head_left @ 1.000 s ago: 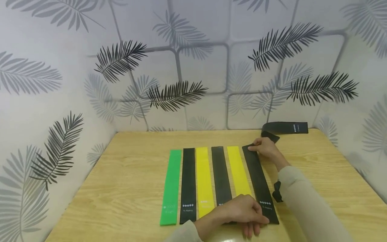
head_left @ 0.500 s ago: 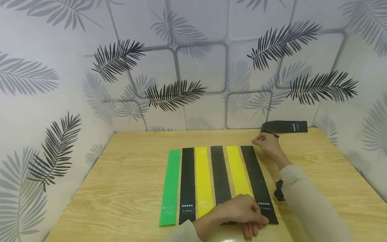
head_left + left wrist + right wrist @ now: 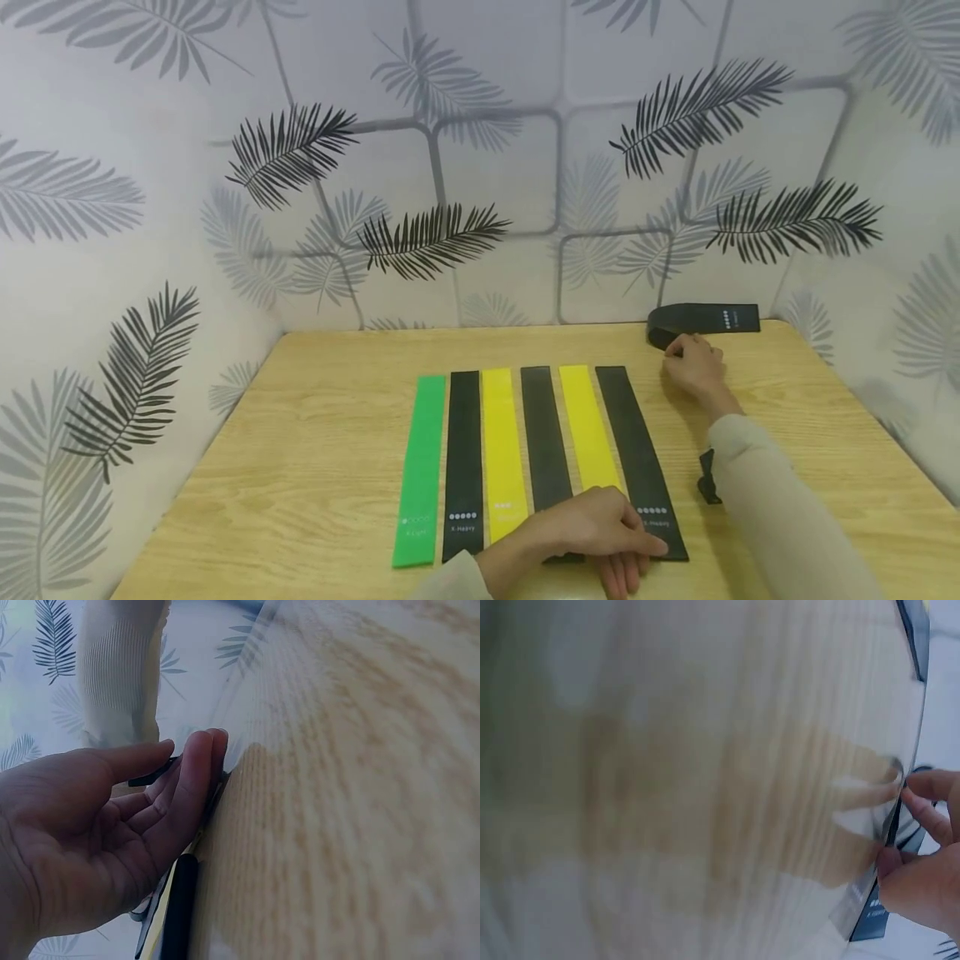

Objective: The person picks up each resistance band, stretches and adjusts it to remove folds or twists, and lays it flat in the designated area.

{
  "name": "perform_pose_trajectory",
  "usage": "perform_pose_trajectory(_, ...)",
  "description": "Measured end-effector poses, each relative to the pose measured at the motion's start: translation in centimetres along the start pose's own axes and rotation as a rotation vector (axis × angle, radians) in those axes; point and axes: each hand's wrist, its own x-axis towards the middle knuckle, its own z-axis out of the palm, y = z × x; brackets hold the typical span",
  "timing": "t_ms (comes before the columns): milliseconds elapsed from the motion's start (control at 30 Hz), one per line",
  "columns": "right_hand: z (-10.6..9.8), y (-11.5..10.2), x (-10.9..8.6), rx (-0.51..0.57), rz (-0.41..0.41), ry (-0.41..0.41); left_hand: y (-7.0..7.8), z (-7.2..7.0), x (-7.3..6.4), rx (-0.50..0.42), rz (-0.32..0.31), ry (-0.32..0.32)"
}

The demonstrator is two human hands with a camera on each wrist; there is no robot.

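Flat resistance bands lie side by side on the wooden table: a green band [image 3: 420, 467], a black band [image 3: 465, 450] marked X-Heavy, yellow ones and more black ones. My left hand [image 3: 592, 525] rests over the near ends of the right-hand strips, its fingers loosely bent and thumb lying over the rightmost black band [image 3: 633, 442]. At the back right, my right hand [image 3: 697, 367] pinches the loose end of another black band [image 3: 701, 317], which is folded over against the wall. In the right wrist view, that band's dark edge [image 3: 895, 817] shows between thumb and fingers.
A small crumpled black piece [image 3: 707, 477] lies beside the right sleeve [image 3: 780, 500]. Leaf-patterned wall covering [image 3: 495, 183] rises at the table's back and sides. Bare wooden tabletop [image 3: 300, 450] stretches left of the green band.
My right hand has let go of the rightmost band's far end and moved right to the folded black band at the back. The left hand has stayed in place.
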Motion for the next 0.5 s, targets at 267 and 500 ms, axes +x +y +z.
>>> perform_pose_trajectory(267,-0.2,0.5,0.3,-0.227,-0.123,-0.044,-0.1,-0.3,0.0,-0.003,0.015,-0.041)
perform_pose_trajectory(500,-0.2,0.6,0.4,-0.396,-0.234,0.069,0.3,-1.0,-0.1,-0.025,0.024,-0.157)
